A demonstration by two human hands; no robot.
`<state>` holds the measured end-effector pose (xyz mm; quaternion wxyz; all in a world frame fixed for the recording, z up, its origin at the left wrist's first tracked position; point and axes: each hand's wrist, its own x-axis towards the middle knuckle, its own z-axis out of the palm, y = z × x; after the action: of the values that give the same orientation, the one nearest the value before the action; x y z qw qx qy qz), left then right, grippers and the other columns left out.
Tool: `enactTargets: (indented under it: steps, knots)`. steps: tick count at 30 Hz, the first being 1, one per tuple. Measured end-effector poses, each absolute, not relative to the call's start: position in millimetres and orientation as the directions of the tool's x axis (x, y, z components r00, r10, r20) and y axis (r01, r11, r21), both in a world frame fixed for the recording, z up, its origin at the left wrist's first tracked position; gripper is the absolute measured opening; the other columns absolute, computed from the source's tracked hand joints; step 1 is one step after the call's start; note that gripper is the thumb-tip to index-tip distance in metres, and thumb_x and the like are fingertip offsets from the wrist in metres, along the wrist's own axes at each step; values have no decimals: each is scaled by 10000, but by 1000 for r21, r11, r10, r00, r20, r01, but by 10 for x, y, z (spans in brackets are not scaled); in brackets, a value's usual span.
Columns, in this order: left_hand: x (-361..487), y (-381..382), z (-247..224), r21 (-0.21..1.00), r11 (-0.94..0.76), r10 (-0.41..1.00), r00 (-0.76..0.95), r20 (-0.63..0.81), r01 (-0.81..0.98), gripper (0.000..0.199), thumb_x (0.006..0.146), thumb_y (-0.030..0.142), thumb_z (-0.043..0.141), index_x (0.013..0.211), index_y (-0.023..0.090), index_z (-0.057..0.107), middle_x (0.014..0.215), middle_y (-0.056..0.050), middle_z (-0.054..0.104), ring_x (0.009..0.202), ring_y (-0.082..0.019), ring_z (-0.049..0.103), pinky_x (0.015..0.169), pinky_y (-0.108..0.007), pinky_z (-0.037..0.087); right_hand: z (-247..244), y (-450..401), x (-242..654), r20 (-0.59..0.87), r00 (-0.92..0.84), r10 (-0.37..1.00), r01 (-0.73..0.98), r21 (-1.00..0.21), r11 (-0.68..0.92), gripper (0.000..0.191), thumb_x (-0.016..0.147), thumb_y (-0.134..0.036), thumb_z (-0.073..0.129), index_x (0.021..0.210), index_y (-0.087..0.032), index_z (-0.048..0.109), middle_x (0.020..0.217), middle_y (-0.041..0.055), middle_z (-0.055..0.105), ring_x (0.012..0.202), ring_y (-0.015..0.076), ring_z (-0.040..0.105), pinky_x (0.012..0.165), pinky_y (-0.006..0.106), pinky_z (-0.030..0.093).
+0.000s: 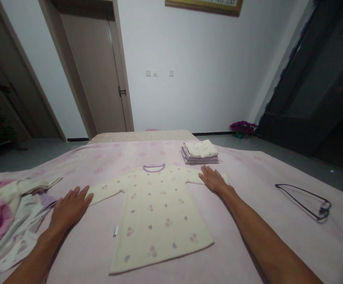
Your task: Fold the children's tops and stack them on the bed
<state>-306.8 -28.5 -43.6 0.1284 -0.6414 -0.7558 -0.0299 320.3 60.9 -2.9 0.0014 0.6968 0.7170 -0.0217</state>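
Observation:
A cream long-sleeved shirt [158,209] with a purple collar and a print of hearts and cherries lies spread flat on the pink bedcover [230,248], its hem towards me. My left hand [72,205] rests palm down at the cuff of the sleeve on the left, fingers slightly apart. On the other side, my right hand [213,178] lies flat over the end of the right sleeve, covering part of it. A small white tag sticks out from the shirt's left side seam.
A folded stack of clothes [200,152] sits beyond my right hand. Loose pink, white and grey clothes [14,221] are heaped at the left. A black-framed object with a cord [307,201] lies at the right. Purple flowers [243,127] stand by the wall.

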Motion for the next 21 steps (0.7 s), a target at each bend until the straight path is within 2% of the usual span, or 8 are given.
enactTargets:
  steps: [3, 7, 10, 12, 14, 16, 18, 21]
  knots:
    - [-3055, -291, -419, -130, 171, 964, -138, 227, 977, 654, 977, 461, 190, 1499, 149, 430, 1522, -201, 423, 1366, -392, 410, 1032, -576, 352, 5, 548, 3483, -26, 63, 998, 998, 11, -62, 675, 1020, -507, 189, 1585, -139, 219, 1653, 83, 184, 1524, 241, 145, 1224, 470, 104]
    - [-3070, -283, -438, -116, 182, 964, -154, 218, 976, 648, 978, 462, 200, 1506, 157, 418, 1531, -199, 413, 1378, -382, 398, 1043, -575, 336, 30, 533, 3489, 14, 158, 987, 986, 49, -158, 676, 1024, -481, 200, 1555, -72, 283, 1634, 168, 213, 1519, 287, 151, 1209, 529, 70]
    - [-3076, -282, -445, -98, 186, 962, -161, 221, 978, 662, 980, 487, 203, 1508, 151, 419, 1530, -212, 409, 1379, -392, 395, 1051, -579, 325, -15, 504, 3277, 39, 85, 996, 995, 44, -87, 674, 1025, -490, 178, 1564, -97, 268, 1651, 140, 166, 1529, 261, 104, 1214, 503, 51]
    - [-3061, -291, -427, -87, 181, 963, -158, 220, 980, 660, 982, 485, 203, 1509, 149, 416, 1534, -212, 404, 1381, -396, 390, 1053, -580, 327, -55, 466, 3163, 28, -12, 1000, 1000, 15, 12, 675, 1019, -508, 169, 1578, -136, 242, 1658, 99, 160, 1529, 236, 111, 1217, 476, 80]
    - [-3032, -307, -397, -79, 182, 964, -162, 212, 980, 650, 987, 479, 201, 1509, 155, 415, 1542, -204, 396, 1388, -393, 386, 1057, -582, 328, -71, 431, 3137, 13, -32, 999, 999, -13, 32, 679, 1012, -512, 178, 1584, -150, 223, 1659, 79, 165, 1528, 229, 117, 1216, 471, 102]
    - [-2996, -328, -361, -69, 189, 964, -172, 205, 979, 635, 990, 473, 212, 1507, 165, 415, 1548, -194, 393, 1395, -388, 381, 1063, -590, 324, -50, 419, 3189, 10, 64, 998, 998, -26, -64, 671, 1006, -492, 207, 1578, -144, 243, 1654, 85, 186, 1525, 239, 136, 1214, 481, 106]
    - [-2957, -356, -321, -47, 215, 956, -201, 214, 975, 618, 985, 471, 252, 1492, 169, 436, 1536, -188, 414, 1390, -395, 388, 1068, -611, 313, 0, 433, 3248, 16, 179, 984, 983, -36, -178, 667, 1003, -457, 207, 1554, -92, 298, 1636, 145, 227, 1512, 287, 179, 1199, 529, 121]
    - [-2866, -405, -242, -3, 212, 926, -200, 320, 977, 576, 975, 436, 323, 1461, 163, 470, 1516, -184, 444, 1406, -398, 368, 1111, -633, 247, 89, 476, 3165, 53, 244, 968, 969, -42, -242, 673, 1004, -424, 175, 1521, -22, 334, 1615, 214, 246, 1502, 338, 185, 1181, 567, 138]
